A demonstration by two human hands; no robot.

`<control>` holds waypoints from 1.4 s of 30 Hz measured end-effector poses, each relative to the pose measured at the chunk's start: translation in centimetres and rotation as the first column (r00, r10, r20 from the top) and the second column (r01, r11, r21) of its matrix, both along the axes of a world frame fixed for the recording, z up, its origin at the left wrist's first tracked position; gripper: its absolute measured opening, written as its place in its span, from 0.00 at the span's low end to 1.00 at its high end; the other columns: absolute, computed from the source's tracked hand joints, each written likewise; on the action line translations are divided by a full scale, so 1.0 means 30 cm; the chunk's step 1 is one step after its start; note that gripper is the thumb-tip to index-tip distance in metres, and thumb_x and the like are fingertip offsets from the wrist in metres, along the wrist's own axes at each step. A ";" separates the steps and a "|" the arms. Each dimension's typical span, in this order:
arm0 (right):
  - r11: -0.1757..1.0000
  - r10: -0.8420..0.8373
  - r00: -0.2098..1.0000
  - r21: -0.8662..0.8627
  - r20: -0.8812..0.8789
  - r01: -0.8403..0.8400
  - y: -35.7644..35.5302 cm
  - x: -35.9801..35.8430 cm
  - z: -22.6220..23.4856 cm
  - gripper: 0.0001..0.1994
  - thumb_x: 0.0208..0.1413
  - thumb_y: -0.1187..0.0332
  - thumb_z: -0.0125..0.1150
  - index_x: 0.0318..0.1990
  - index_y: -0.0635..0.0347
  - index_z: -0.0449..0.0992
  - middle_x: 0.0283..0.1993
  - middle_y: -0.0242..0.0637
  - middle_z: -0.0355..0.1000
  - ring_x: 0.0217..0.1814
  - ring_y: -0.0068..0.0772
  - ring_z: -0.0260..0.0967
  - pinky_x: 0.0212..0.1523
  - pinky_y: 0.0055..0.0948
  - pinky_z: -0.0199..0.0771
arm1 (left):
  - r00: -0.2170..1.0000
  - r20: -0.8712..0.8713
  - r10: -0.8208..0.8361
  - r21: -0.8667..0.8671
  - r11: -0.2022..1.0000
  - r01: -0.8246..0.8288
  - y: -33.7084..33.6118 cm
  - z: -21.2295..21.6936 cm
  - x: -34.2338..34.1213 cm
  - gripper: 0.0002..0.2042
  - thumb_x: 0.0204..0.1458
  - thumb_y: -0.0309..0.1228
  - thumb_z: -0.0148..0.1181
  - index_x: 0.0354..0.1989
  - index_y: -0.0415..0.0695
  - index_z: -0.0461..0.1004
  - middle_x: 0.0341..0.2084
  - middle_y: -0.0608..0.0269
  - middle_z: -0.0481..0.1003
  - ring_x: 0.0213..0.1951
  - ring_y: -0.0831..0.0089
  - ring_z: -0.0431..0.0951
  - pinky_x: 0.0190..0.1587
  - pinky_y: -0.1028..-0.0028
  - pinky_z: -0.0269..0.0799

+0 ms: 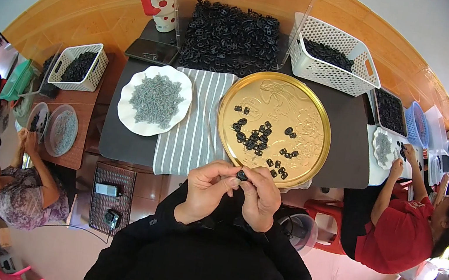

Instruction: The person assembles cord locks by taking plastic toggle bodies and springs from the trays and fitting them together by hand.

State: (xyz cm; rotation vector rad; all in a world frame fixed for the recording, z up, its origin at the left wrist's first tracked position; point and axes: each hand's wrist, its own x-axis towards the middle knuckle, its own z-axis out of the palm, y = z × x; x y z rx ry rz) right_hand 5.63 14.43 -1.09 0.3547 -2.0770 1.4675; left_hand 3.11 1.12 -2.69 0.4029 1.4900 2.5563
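Small black plastic part (242,175) pinched between fingertips of left hand (206,187) and right hand (260,196), held just below near rim of round gold tray (302,102). Both sets of fingers curled tight around it, thumbs meeting. More black parts (257,136) scattered on tray. White plate of grey pieces (155,100) lying left, beside striped cloth (193,129). White basket (334,54) behind tray.

Can't really make out the small black plastic piece (242,174) (fingertips cover most of it), and the pale grey bits on the white scalloped plate (155,100) blur together.
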 end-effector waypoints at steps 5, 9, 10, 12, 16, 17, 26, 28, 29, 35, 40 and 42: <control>1.000 -0.021 1.000 -0.001 -0.017 0.021 -0.006 -0.009 0.003 0.14 0.47 0.85 0.57 0.44 0.68 0.73 0.34 0.43 0.70 0.30 0.34 0.69 0.30 0.24 0.68 | 1.000 -0.007 -0.001 -0.004 1.000 0.001 0.000 -0.002 -0.004 0.10 0.52 0.14 0.56 0.42 0.36 0.75 0.33 0.60 0.74 0.29 0.79 0.75 0.28 0.83 0.71; 1.000 -0.023 0.999 0.008 -0.025 0.023 -0.008 -0.012 0.005 0.13 0.48 0.85 0.57 0.43 0.68 0.74 0.33 0.43 0.70 0.30 0.33 0.69 0.30 0.23 0.67 | 1.000 0.003 -0.013 0.007 1.000 0.013 0.001 -0.005 -0.006 0.10 0.52 0.15 0.56 0.42 0.36 0.75 0.32 0.60 0.74 0.30 0.79 0.75 0.27 0.83 0.71; 1.000 -0.025 0.999 -0.001 -0.022 0.025 -0.009 -0.011 0.005 0.12 0.49 0.85 0.56 0.43 0.68 0.74 0.33 0.42 0.70 0.30 0.32 0.68 0.30 0.23 0.67 | 1.000 0.003 -0.008 0.005 1.000 0.008 0.002 -0.001 -0.005 0.10 0.52 0.15 0.56 0.42 0.36 0.75 0.32 0.61 0.74 0.30 0.80 0.74 0.27 0.83 0.71; 0.997 0.014 0.997 -0.081 0.079 -0.007 -0.003 0.005 0.003 0.12 0.50 0.84 0.56 0.42 0.68 0.74 0.33 0.41 0.70 0.30 0.29 0.68 0.31 0.22 0.66 | 1.000 0.000 -0.006 0.009 1.000 0.006 0.000 0.004 -0.004 0.09 0.52 0.15 0.56 0.42 0.36 0.75 0.32 0.61 0.74 0.30 0.80 0.74 0.27 0.83 0.70; 0.942 0.290 0.850 -0.288 0.440 -0.172 0.097 -0.003 0.040 0.09 0.52 0.80 0.56 0.42 0.67 0.75 0.34 0.34 0.71 0.32 0.20 0.66 0.34 0.20 0.65 | 0.988 0.075 -0.138 -0.036 0.989 0.141 -0.029 0.014 -0.024 0.12 0.53 0.17 0.57 0.47 0.37 0.74 0.31 0.64 0.75 0.30 0.82 0.73 0.28 0.83 0.69; 0.944 0.285 0.855 -0.282 0.433 -0.172 0.135 -0.020 0.058 0.09 0.52 0.80 0.56 0.42 0.67 0.75 0.34 0.34 0.71 0.32 0.20 0.66 0.34 0.20 0.65 | 0.977 0.110 -0.180 -0.066 0.980 0.188 -0.041 0.016 -0.031 0.14 0.52 0.18 0.57 0.48 0.37 0.73 0.31 0.65 0.75 0.30 0.83 0.73 0.28 0.83 0.69; 0.821 -0.045 0.965 -0.541 0.258 0.183 0.501 -0.574 0.442 0.11 0.51 0.72 0.59 0.41 0.67 0.74 0.32 0.35 0.73 0.28 0.23 0.69 0.29 0.21 0.69 | 0.988 0.118 -0.102 -0.117 0.986 0.116 -0.070 0.016 -0.053 0.14 0.53 0.20 0.58 0.49 0.38 0.73 0.29 0.67 0.75 0.29 0.83 0.72 0.27 0.83 0.68; 0.949 0.029 0.932 -0.303 0.360 0.088 0.523 -0.613 0.347 0.14 0.50 0.72 0.60 0.45 0.68 0.72 0.32 0.34 0.73 0.29 0.21 0.68 0.29 0.22 0.69 | 0.989 0.113 -0.096 -0.119 0.987 0.109 -0.090 0.001 -0.051 0.14 0.53 0.20 0.58 0.48 0.38 0.74 0.28 0.67 0.75 0.29 0.83 0.72 0.27 0.83 0.68; 0.994 0.076 0.873 -0.107 0.482 -0.027 0.475 -0.596 0.305 0.13 0.50 0.73 0.60 0.44 0.68 0.74 0.31 0.32 0.73 0.30 0.20 0.68 0.30 0.21 0.69 | 0.989 0.122 -0.078 -0.126 0.988 0.094 -0.101 -0.014 -0.051 0.13 0.53 0.20 0.57 0.48 0.38 0.74 0.28 0.67 0.75 0.29 0.83 0.72 0.27 0.83 0.68; 0.825 0.097 0.879 0.456 0.466 -0.334 0.244 -0.500 0.060 0.09 0.50 0.75 0.58 0.40 0.66 0.76 0.32 0.44 0.73 0.33 0.36 0.73 0.36 0.30 0.71 | 0.979 0.162 -0.125 -0.168 0.974 0.152 -0.120 -0.022 -0.066 0.11 0.54 0.22 0.57 0.46 0.39 0.75 0.28 0.67 0.76 0.28 0.84 0.72 0.27 0.84 0.67; 0.663 0.049 0.918 0.675 0.393 -0.324 0.168 -0.550 0.048 0.09 0.45 0.76 0.58 0.37 0.63 0.76 0.32 0.48 0.69 0.33 0.50 0.70 0.36 0.39 0.69 | 0.979 0.157 -0.129 -0.165 0.974 0.155 -0.133 -0.016 -0.069 0.11 0.54 0.22 0.57 0.46 0.39 0.75 0.28 0.67 0.76 0.28 0.85 0.72 0.26 0.84 0.66; 0.650 0.024 0.914 0.688 0.405 -0.322 0.156 -0.576 0.046 0.09 0.45 0.75 0.59 0.37 0.63 0.76 0.32 0.48 0.69 0.34 0.49 0.70 0.36 0.40 0.69 | 0.980 0.154 -0.127 -0.170 0.974 0.152 -0.135 -0.023 -0.072 0.10 0.55 0.22 0.57 0.45 0.39 0.75 0.28 0.67 0.76 0.28 0.85 0.72 0.27 0.84 0.66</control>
